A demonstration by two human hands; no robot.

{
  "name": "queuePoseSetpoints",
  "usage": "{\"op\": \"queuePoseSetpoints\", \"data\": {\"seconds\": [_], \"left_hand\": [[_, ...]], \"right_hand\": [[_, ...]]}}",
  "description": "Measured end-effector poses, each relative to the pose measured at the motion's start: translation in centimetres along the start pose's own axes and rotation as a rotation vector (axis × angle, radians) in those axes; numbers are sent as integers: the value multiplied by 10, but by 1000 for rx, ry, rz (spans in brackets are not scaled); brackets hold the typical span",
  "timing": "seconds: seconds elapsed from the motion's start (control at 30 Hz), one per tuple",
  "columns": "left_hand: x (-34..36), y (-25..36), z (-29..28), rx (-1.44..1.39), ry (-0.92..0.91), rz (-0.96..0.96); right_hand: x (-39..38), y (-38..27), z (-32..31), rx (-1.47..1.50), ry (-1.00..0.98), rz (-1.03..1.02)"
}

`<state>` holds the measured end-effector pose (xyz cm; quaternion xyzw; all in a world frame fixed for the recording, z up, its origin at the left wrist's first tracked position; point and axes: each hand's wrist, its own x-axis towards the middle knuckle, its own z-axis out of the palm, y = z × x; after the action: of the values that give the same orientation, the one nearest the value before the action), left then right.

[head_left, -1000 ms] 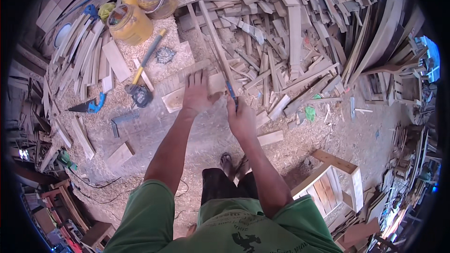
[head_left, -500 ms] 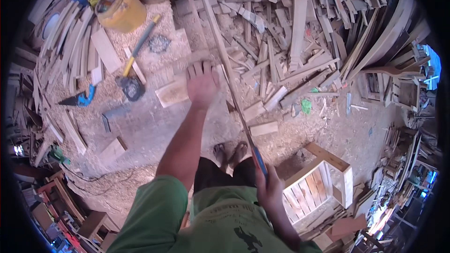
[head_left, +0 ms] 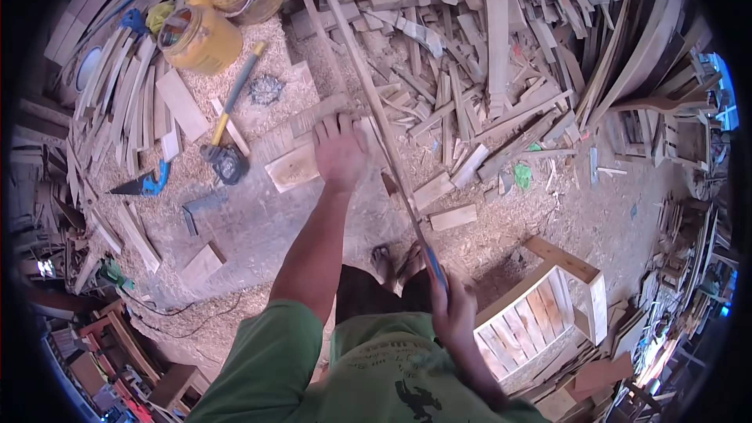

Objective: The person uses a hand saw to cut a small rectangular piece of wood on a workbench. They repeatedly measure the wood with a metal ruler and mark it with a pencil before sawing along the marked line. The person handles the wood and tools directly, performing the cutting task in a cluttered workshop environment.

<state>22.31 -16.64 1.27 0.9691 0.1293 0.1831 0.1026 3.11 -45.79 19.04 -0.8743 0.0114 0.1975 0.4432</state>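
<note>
My left hand (head_left: pixel 338 153) lies palm down with fingers spread on pale short boards (head_left: pixel 291 168). A long narrow wooden strip (head_left: pixel 360 59) runs from the top of the view down past its right side. My right hand (head_left: pixel 456 305) is closed on a blue-handled tool (head_left: pixel 432 262), low beside my body. The tool lines up with the strip; its kind and where it ends are hard to make out. A hammer-like tool with a yellow and grey handle (head_left: pixel 235 94) and a blue-handled saw (head_left: pixel 141 183) lie to the left.
Yellow buckets (head_left: pixel 200 47) stand at the upper left. Heaped offcuts (head_left: pixel 493 55) fill the upper right, and curved slats (head_left: pixel 121 86) lie at the left. A slatted wooden frame (head_left: pixel 580 282) is beside me at lower right. A cable (head_left: pixel 180 312) crosses the floor behind the work board.
My right hand has moved down and toward my body along the strip's line with the blue-handled tool. My left hand has shifted slightly right; its fingers remain spread on the wood.
</note>
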Motion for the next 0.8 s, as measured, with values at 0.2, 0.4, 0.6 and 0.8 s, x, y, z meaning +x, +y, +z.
{"op": "queuePoseSetpoints", "data": {"seconds": [0.2,0.4,0.6,0.8], "left_hand": [[8,9,6,-12,28,19],[6,1,2,29,24,15],[6,7,1,1,10,24],[2,5,3,-8,18,32]], "right_hand": [[119,9,61,-33,83,-47],[101,-17,51,-18,20,-9],[-1,51,31,21,70,4],[155,-16,70,-25,31,-27]]}}
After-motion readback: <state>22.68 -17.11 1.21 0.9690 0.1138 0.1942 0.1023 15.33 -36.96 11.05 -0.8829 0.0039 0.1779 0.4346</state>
